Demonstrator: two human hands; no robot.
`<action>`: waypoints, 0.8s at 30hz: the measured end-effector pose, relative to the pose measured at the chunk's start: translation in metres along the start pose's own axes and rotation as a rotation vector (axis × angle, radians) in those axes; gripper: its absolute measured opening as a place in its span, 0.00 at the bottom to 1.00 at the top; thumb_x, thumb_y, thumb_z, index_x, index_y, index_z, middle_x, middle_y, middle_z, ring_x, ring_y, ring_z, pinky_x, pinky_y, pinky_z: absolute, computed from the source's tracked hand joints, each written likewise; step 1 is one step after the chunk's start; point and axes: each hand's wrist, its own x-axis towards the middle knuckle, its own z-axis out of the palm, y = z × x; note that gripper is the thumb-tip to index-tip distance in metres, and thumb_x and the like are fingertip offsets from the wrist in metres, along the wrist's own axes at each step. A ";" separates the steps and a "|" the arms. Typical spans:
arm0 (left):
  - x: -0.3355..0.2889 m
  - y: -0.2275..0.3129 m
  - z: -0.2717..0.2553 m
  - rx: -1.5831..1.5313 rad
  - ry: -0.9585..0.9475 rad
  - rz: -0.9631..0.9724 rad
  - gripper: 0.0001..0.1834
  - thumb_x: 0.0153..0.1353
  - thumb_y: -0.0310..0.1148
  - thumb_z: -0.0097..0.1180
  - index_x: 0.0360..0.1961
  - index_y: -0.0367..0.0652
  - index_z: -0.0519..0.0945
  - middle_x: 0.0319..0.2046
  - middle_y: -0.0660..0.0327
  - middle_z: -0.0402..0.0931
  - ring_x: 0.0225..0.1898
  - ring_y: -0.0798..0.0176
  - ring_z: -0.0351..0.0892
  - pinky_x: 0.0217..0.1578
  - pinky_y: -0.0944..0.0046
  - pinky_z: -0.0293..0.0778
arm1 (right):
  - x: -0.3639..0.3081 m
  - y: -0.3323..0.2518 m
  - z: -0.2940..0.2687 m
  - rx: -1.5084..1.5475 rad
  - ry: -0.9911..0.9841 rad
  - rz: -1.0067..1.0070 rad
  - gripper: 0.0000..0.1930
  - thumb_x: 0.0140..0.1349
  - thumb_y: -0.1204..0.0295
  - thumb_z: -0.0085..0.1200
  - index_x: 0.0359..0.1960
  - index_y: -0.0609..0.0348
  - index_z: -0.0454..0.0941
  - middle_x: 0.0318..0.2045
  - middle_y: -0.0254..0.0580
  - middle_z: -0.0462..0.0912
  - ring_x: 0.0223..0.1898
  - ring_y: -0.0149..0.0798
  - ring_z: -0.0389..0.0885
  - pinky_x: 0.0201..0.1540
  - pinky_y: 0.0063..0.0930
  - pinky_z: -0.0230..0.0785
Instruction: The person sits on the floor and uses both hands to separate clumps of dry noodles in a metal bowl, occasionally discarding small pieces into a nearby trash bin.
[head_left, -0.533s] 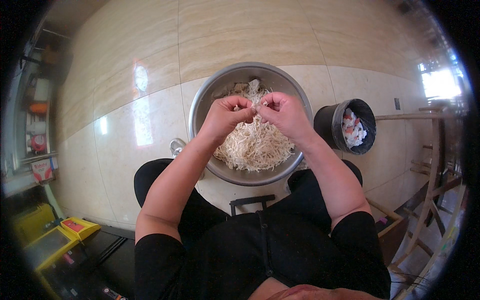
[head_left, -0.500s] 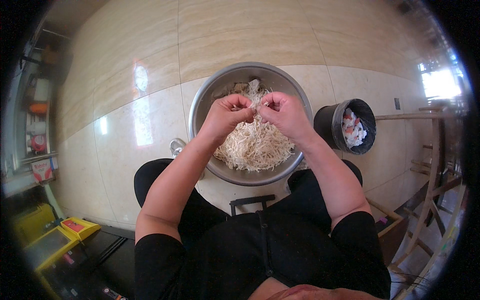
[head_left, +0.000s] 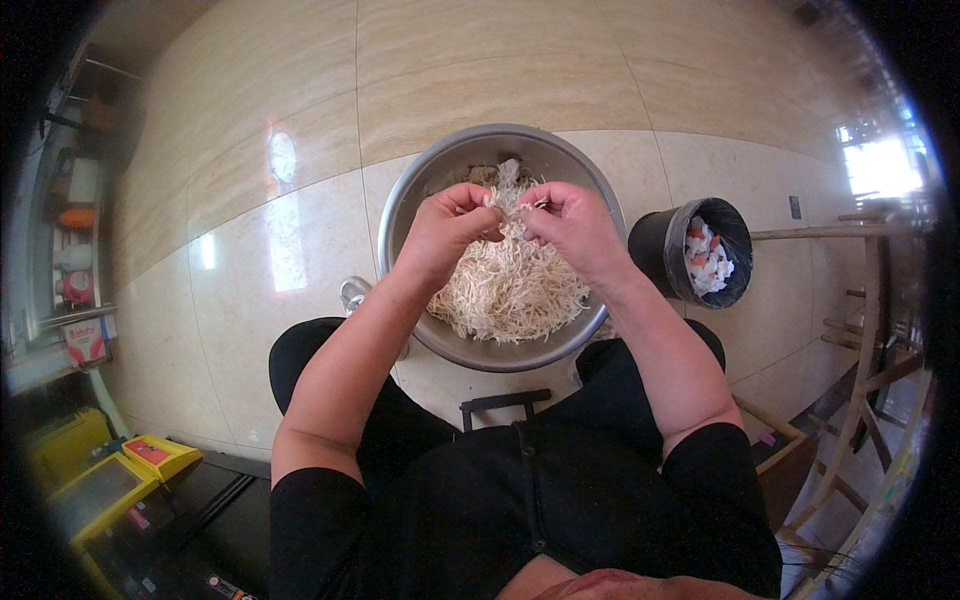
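Note:
A wide metal basin (head_left: 400, 200) sits on the floor between my knees. A heap of pale, stringy shreds (head_left: 510, 290) fills its near part. Over the far part of the basin, my left hand (head_left: 448, 232) pinches some pale shreds between thumb and fingers. Just to its right, my right hand (head_left: 568, 225) has its fingertips closed on more of these shreds (head_left: 535, 204). A small gap lies between the two sets of fingertips. Beyond the hands, a whitish lump (head_left: 509, 172) and a greyish-brown one (head_left: 482, 174) lie against the basin's far side; their kind is unclear.
To the right of the basin stands a black bin (head_left: 655, 250) with a liner, holding white and reddish scraps. Wooden chair-like frames (head_left: 868, 330) are farther right. Shelves with goods (head_left: 75, 240) line the left edge, and a yellow-framed box (head_left: 150, 458) is at lower left.
My fingertips have drawn slightly apart, and the pale stuff between them has parted into shreds at each hand. The basin and bin have stayed put.

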 end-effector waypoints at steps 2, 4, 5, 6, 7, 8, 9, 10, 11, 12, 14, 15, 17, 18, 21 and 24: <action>0.000 0.001 -0.002 -0.017 0.009 -0.011 0.04 0.54 0.25 0.56 0.31 0.38 0.75 0.25 0.64 0.75 0.26 0.70 0.75 0.31 0.71 0.72 | 0.000 -0.002 0.000 0.008 0.003 -0.002 0.07 0.57 0.73 0.54 0.33 0.64 0.75 0.25 0.33 0.77 0.25 0.23 0.74 0.28 0.15 0.67; 0.000 0.000 -0.002 0.007 0.003 -0.012 0.05 0.54 0.26 0.56 0.31 0.38 0.75 0.25 0.63 0.75 0.26 0.70 0.75 0.30 0.70 0.72 | 0.000 -0.001 0.001 0.007 -0.007 -0.008 0.06 0.57 0.73 0.54 0.33 0.64 0.75 0.25 0.33 0.77 0.25 0.23 0.74 0.28 0.15 0.67; 0.000 -0.001 -0.001 0.040 -0.008 -0.008 0.05 0.54 0.26 0.56 0.31 0.38 0.75 0.25 0.63 0.75 0.26 0.69 0.75 0.30 0.70 0.72 | 0.000 0.001 0.002 0.002 -0.017 -0.014 0.06 0.57 0.73 0.54 0.33 0.64 0.75 0.25 0.33 0.77 0.25 0.23 0.74 0.28 0.15 0.67; 0.000 -0.002 -0.001 0.073 -0.019 -0.004 0.05 0.54 0.26 0.56 0.32 0.38 0.75 0.25 0.63 0.75 0.26 0.69 0.75 0.30 0.70 0.72 | 0.000 0.003 0.003 -0.003 -0.028 -0.019 0.06 0.57 0.74 0.53 0.34 0.63 0.75 0.25 0.32 0.77 0.25 0.23 0.73 0.28 0.15 0.67; 0.000 -0.002 -0.001 0.095 -0.021 -0.005 0.05 0.54 0.26 0.56 0.31 0.37 0.75 0.25 0.63 0.75 0.26 0.69 0.75 0.30 0.70 0.72 | 0.000 0.003 0.003 -0.013 -0.031 -0.010 0.06 0.57 0.73 0.53 0.33 0.63 0.75 0.25 0.32 0.77 0.25 0.23 0.73 0.28 0.15 0.67; 0.000 -0.002 -0.002 0.118 -0.023 -0.006 0.05 0.54 0.26 0.56 0.31 0.37 0.75 0.25 0.63 0.75 0.26 0.69 0.75 0.30 0.70 0.72 | 0.000 0.001 0.003 -0.023 -0.034 -0.001 0.06 0.57 0.73 0.53 0.33 0.63 0.75 0.25 0.32 0.76 0.25 0.23 0.73 0.28 0.15 0.67; 0.000 -0.002 -0.003 0.140 -0.026 -0.007 0.05 0.54 0.27 0.57 0.31 0.37 0.75 0.26 0.63 0.76 0.26 0.68 0.75 0.30 0.70 0.72 | -0.001 0.001 0.003 -0.033 -0.037 0.008 0.06 0.57 0.73 0.54 0.33 0.62 0.75 0.25 0.32 0.76 0.25 0.22 0.73 0.28 0.15 0.67; 0.000 -0.002 -0.003 0.143 -0.035 -0.005 0.05 0.54 0.26 0.57 0.31 0.37 0.75 0.26 0.63 0.76 0.26 0.68 0.75 0.30 0.70 0.72 | -0.001 0.000 0.002 -0.048 -0.029 0.014 0.06 0.57 0.73 0.54 0.33 0.62 0.75 0.25 0.32 0.76 0.25 0.22 0.73 0.28 0.15 0.66; 0.000 -0.003 -0.003 0.145 -0.044 -0.004 0.05 0.54 0.26 0.57 0.31 0.37 0.75 0.26 0.63 0.76 0.26 0.68 0.75 0.30 0.70 0.72 | -0.001 -0.001 0.001 -0.063 -0.022 0.019 0.06 0.57 0.73 0.54 0.32 0.62 0.75 0.24 0.32 0.76 0.25 0.22 0.73 0.28 0.14 0.66; 0.000 -0.003 -0.004 0.147 -0.053 -0.003 0.05 0.54 0.26 0.57 0.30 0.37 0.75 0.26 0.63 0.76 0.27 0.68 0.75 0.31 0.70 0.72 | -0.001 -0.001 0.001 -0.078 -0.014 0.024 0.06 0.57 0.72 0.54 0.32 0.62 0.75 0.24 0.32 0.76 0.25 0.22 0.73 0.28 0.14 0.66; 0.000 0.000 0.000 0.119 -0.062 -0.008 0.04 0.54 0.26 0.56 0.30 0.37 0.75 0.26 0.63 0.76 0.27 0.68 0.75 0.31 0.70 0.72 | 0.001 0.002 0.000 -0.054 -0.008 0.015 0.06 0.57 0.73 0.54 0.32 0.62 0.74 0.24 0.32 0.76 0.25 0.22 0.73 0.28 0.14 0.66; -0.001 0.000 0.002 0.105 -0.067 -0.011 0.04 0.54 0.25 0.56 0.29 0.37 0.75 0.26 0.63 0.76 0.27 0.68 0.76 0.31 0.70 0.72 | 0.002 0.003 -0.001 -0.042 -0.004 0.011 0.06 0.57 0.73 0.54 0.32 0.62 0.74 0.24 0.32 0.76 0.25 0.22 0.73 0.28 0.14 0.66; 0.000 -0.003 -0.002 0.113 -0.085 -0.005 0.03 0.53 0.25 0.56 0.30 0.38 0.75 0.26 0.63 0.76 0.26 0.68 0.76 0.30 0.70 0.72 | 0.000 -0.001 0.001 -0.093 -0.024 0.024 0.06 0.56 0.73 0.54 0.31 0.62 0.74 0.23 0.32 0.76 0.25 0.22 0.73 0.27 0.14 0.66; 0.000 -0.005 -0.003 0.118 -0.095 -0.002 0.03 0.53 0.24 0.56 0.30 0.38 0.75 0.26 0.63 0.75 0.26 0.68 0.76 0.30 0.69 0.72 | -0.001 -0.002 0.002 -0.118 -0.034 0.031 0.06 0.56 0.73 0.54 0.31 0.62 0.74 0.23 0.32 0.76 0.25 0.22 0.73 0.27 0.14 0.66; 0.000 -0.004 -0.002 0.138 -0.086 -0.009 0.03 0.53 0.25 0.56 0.30 0.38 0.75 0.26 0.63 0.75 0.26 0.68 0.75 0.30 0.69 0.73 | -0.002 -0.004 0.002 -0.174 -0.039 0.035 0.06 0.55 0.73 0.53 0.31 0.62 0.74 0.24 0.33 0.76 0.25 0.22 0.73 0.27 0.15 0.67; 0.001 0.000 -0.003 0.088 -0.033 -0.014 0.04 0.53 0.26 0.56 0.29 0.39 0.75 0.25 0.64 0.75 0.27 0.69 0.75 0.31 0.68 0.74 | 0.001 0.003 -0.002 -0.200 0.031 -0.031 0.09 0.51 0.72 0.53 0.31 0.65 0.75 0.22 0.36 0.79 0.23 0.25 0.76 0.26 0.18 0.68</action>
